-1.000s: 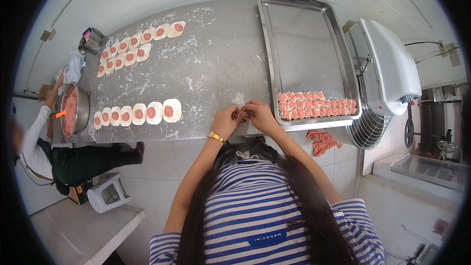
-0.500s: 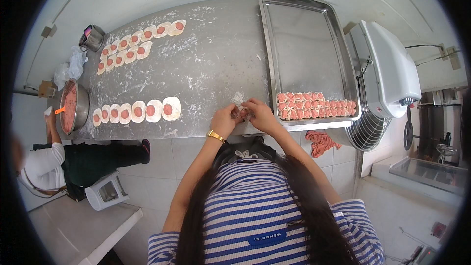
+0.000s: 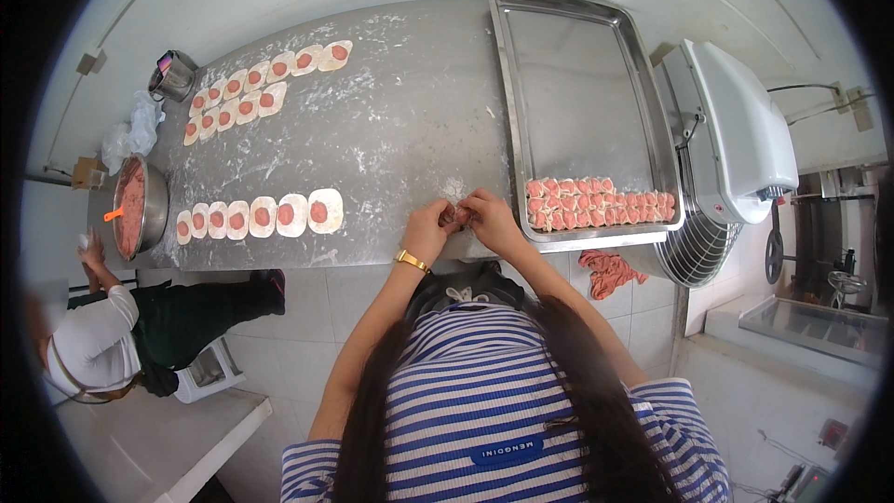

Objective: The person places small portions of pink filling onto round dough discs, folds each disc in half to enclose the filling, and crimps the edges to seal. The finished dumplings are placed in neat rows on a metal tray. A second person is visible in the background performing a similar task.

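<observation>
At the near edge of the floured steel table (image 3: 400,130), the left hand (image 3: 428,229) and right hand (image 3: 494,221) meet, fingertips pinching a small filled wrapper (image 3: 461,215) between them; to the right, filled pieces (image 3: 596,207) sit packed in rows along the near end of a metal tray (image 3: 587,84); to the left, seven flat wrappers (image 3: 238,219) lie in a row, each dabbed with pink filling; beyond their left end stands a steel bowl (image 3: 157,210) of pink mince (image 3: 133,207); farther back lie two more wrapper rows (image 3: 257,76), near a metal pail (image 3: 171,86).
</observation>
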Demonstrator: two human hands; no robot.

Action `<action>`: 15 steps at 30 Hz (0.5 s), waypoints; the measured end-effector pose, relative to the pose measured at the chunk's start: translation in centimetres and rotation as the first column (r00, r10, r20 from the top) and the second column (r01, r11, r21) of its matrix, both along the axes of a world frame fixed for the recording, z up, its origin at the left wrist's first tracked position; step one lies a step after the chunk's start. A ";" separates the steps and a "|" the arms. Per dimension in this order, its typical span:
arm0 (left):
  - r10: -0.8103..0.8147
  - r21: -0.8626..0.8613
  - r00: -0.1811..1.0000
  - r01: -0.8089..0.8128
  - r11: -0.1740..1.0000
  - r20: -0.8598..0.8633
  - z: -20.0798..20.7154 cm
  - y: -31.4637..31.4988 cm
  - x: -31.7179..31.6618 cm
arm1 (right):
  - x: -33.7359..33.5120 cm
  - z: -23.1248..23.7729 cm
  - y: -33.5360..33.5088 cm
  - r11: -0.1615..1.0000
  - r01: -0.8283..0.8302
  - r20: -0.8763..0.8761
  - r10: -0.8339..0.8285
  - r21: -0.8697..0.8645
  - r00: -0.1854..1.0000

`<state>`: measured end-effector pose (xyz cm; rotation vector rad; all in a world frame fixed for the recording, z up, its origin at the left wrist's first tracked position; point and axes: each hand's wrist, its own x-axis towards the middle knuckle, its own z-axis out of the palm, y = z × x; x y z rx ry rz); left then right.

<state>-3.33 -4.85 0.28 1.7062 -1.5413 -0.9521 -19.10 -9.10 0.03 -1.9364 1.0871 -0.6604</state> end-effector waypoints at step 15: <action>0.700 -0.233 0.652 -0.661 0.713 0.292 -3.8 -8.7 28.3 | 1.0 1.5 0.6 0.988 -0.104 -0.158 0.084 -0.117 0.984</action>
